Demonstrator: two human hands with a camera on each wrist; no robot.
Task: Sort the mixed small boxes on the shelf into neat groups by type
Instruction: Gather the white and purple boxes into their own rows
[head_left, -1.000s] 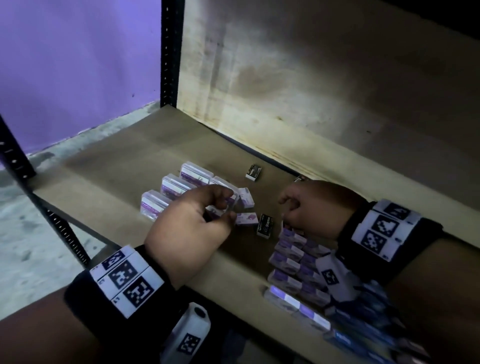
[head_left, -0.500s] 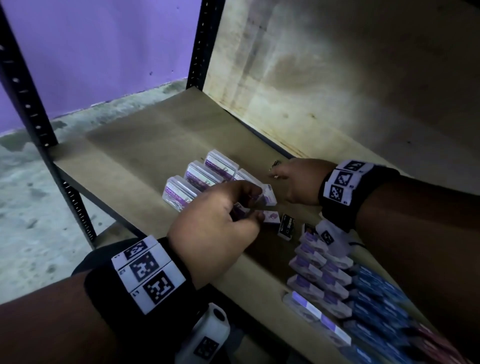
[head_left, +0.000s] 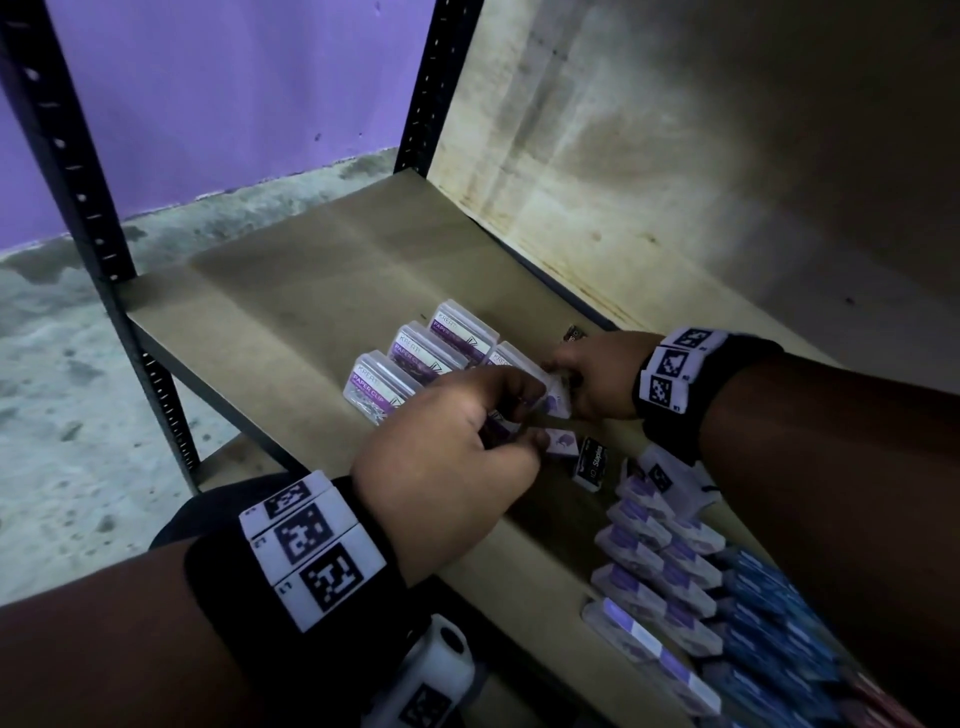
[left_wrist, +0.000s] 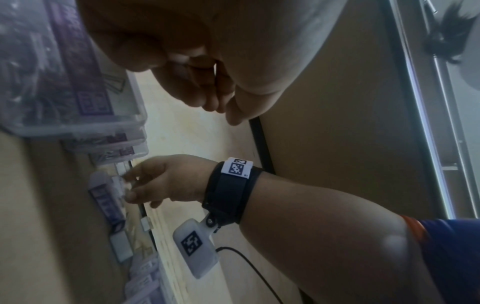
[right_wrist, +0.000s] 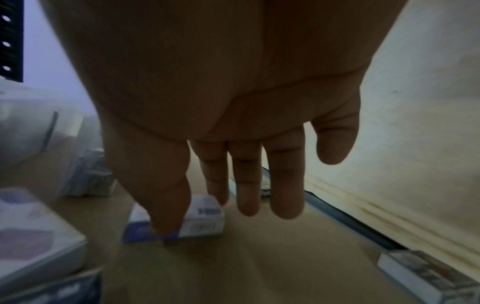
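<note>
Nearest me, at the lower right of the head view, lie the sorted rows: white boxes with purple bands (head_left: 655, 569) packed side by side, and darker blue boxes (head_left: 769, 608) just beyond them toward the right edge. My left hand (head_left: 447, 462) sits in the middle of that view, fingers curled, thumb and forefinger drawn together over a small item I cannot make out; the left wrist view shows only curled fingers close to a clear case, so I cannot tell whether I truly hold anything. Just past my left thumb a small white box with a purple mark (head_left: 561, 442) lies flat on the wooden shelf (head_left: 291, 291), and beside it, to the right, a little black staples box (head_left: 591, 464) rests on its own. Farther in, my right hand (head_left: 592, 376) reaches leftward, and in the right wrist view my thumb and forefinger pinch a small white and purple box (right_wrist: 205, 220) that sits on the shelf board, the other three fingers hanging straight and loose above the wood. To the left of both hands three clear paper clip cases (head_left: 423, 358) stand in a diagonal row, touching one another, with a fourth case partly hidden behind my left knuckles. Farthest back, another small dark box (head_left: 573, 333) lies alone near the rear panel (head_left: 675, 156) of the shelf.
</note>
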